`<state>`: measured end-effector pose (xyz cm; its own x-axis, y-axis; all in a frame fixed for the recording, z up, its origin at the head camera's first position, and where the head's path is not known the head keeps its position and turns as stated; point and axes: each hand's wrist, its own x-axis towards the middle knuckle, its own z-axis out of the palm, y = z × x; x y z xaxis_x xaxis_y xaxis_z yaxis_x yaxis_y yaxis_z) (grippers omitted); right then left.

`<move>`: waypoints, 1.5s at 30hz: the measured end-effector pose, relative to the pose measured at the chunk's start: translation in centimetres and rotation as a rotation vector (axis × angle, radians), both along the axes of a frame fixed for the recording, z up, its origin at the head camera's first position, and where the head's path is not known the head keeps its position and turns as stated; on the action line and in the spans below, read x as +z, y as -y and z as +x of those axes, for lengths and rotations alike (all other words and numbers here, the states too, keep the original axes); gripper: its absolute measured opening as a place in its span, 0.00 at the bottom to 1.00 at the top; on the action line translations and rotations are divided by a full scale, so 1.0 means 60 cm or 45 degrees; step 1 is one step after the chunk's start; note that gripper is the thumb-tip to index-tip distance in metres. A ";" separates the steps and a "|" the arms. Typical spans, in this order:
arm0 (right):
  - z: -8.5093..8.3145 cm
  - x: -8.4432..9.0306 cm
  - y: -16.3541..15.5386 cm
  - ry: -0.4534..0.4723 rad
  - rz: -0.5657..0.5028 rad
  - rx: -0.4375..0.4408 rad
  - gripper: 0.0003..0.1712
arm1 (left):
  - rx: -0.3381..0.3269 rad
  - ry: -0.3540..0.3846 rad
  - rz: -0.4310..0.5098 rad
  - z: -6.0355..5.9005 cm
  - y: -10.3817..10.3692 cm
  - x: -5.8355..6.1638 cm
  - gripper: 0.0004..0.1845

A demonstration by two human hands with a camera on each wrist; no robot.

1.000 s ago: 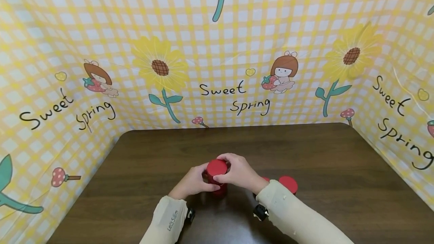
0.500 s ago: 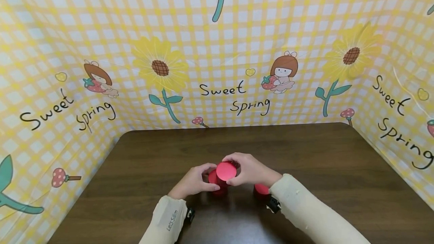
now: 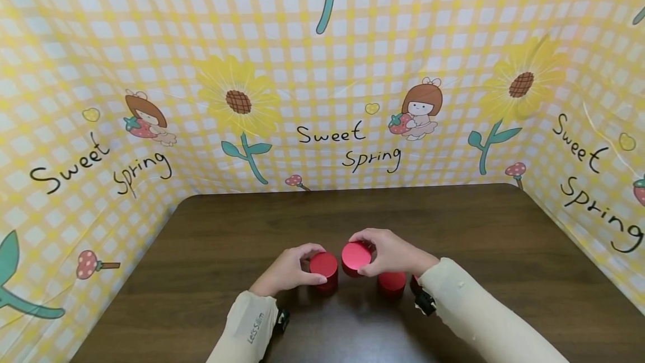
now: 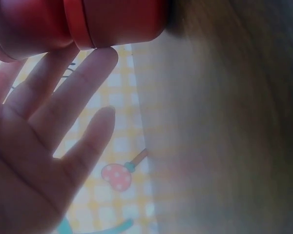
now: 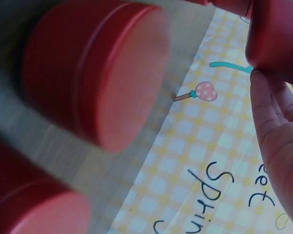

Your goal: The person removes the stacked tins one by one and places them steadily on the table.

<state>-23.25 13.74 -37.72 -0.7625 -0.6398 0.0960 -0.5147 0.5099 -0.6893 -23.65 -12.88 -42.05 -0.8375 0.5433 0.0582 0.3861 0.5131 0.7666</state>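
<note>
Two lidded red round tins (image 3: 323, 265) stand stacked in the middle of the table, shown one on the other in the left wrist view. My left hand (image 3: 291, 269) curves its thumb and fingers around this stack; its fingertips lie along the tins' sides (image 4: 127, 22). Just right of the stack, my right hand (image 3: 392, 252) pinches another red tin (image 3: 355, 257) by its sides, thumb in front and fingers behind. In the right wrist view, that tin (image 5: 278, 39) is held off the table, its underside partly showing above my fingers (image 5: 263, 92).
Another red tin (image 3: 391, 283) stands on the dark wooden table (image 3: 242, 223), below my right hand. Beside it, one more tin (image 3: 415, 284) is mostly hidden by my right wrist. A yellow checked cloth (image 3: 327, 71) rises behind the table and along both sides.
My right hand has lifted the top tin off the stack and carried it to the right. My left hand has stayed at the stack.
</note>
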 end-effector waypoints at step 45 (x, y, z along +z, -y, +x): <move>0.003 -0.037 -0.127 -0.174 0.075 -0.174 0.26 | 0.000 0.064 0.031 0.001 0.001 -0.004 0.27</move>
<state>-23.05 21.34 -39.93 -0.8249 -0.5391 0.1699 -0.5248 0.6189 -0.5844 -23.60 -12.96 -42.27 -0.8399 0.5419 0.0291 0.3465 0.4942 0.7973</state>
